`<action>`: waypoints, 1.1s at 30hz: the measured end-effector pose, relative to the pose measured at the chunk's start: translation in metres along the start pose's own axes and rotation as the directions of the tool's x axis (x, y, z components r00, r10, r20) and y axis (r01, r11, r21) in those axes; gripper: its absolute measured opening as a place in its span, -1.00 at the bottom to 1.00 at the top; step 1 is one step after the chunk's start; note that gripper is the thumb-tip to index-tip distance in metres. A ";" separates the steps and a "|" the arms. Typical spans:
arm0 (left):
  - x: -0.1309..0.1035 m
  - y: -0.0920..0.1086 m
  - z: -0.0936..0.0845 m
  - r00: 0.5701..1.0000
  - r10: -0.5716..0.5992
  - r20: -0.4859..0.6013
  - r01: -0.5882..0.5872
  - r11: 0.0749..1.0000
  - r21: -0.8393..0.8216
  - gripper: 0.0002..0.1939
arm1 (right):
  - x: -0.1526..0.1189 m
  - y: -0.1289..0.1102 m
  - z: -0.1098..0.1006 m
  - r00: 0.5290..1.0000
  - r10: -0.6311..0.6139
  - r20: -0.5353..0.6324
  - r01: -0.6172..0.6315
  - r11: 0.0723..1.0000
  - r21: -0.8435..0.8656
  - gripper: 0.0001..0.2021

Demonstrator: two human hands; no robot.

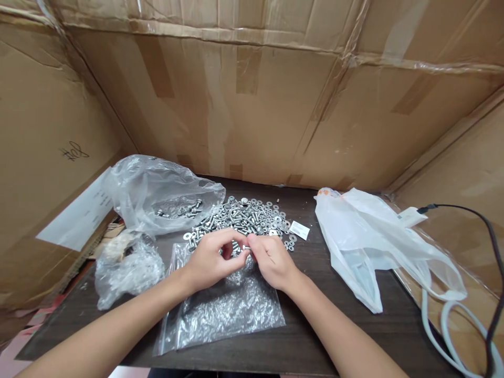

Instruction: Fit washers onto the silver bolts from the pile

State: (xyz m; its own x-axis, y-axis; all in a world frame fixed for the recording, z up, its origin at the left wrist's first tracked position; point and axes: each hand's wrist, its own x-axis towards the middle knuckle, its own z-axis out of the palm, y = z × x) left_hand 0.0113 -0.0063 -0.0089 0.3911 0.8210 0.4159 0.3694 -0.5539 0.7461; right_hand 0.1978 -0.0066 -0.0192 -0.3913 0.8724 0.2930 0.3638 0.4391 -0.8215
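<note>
My left hand pinches one end of a small silvery bolt between thumb and forefinger. At the bolt's other end, the fingers of my right hand are closed, and they partly cover it. Whether a nut or washer sits on the bolt is too small to tell. Just beyond both hands lies a heaped pile of bolts and washers. Beneath the hands, a clear zip bag is spread flat on the dark table.
An open clear plastic bag with several bolts inside lies at the back left, a crumpled plastic bundle in front of it. To the right are a small white label, a white carrier bag and cables. Cardboard walls enclose the table.
</note>
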 end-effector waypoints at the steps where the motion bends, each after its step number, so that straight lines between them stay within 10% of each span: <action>1: 0.002 0.000 0.000 0.996 -0.089 0.025 0.091 0.995 -0.050 -0.90 | 0.000 -0.001 0.000 1.000 -0.005 -0.020 0.004 1.000 -0.023 -0.55; 5: 0.006 -0.001 -0.002 0.959 -0.258 0.119 0.274 0.950 -0.147 -0.88 | -0.001 -0.005 -0.002 0.998 -0.013 -0.061 0.011 1.000 -0.028 -0.83; 12: 0.000 0.001 0.000 0.990 0.108 -0.091 -0.093 0.983 0.161 -0.91 | 0.003 -0.001 0.003 0.997 0.077 0.011 -0.077 0.992 0.104 -0.59; 19: 0.004 0.002 -0.002 0.975 -0.221 0.032 0.223 0.970 -0.095 -0.89 | 0.003 -0.005 -0.001 0.998 0.052 -0.024 -0.050 0.994 0.094 -0.77; 26: -0.001 0.004 0.000 0.997 0.067 -0.026 -0.064 0.992 0.112 -0.89 | 0.002 -0.001 0.003 0.994 0.110 0.021 -0.112 0.988 0.106 -0.49; 33: 0.004 0.004 -0.002 0.964 -0.250 0.086 0.258 0.961 -0.100 -0.85 | 0.001 -0.008 -0.003 0.999 0.020 -0.031 -0.018 0.997 0.070 -0.76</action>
State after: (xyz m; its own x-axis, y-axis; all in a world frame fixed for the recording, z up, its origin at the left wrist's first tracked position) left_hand 0.0123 -0.0053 -0.0030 0.3572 0.9185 0.1697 0.3712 -0.3063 0.8766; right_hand 0.1969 -0.0084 -0.0109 -0.3578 0.8873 0.2910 0.3109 0.4071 -0.8588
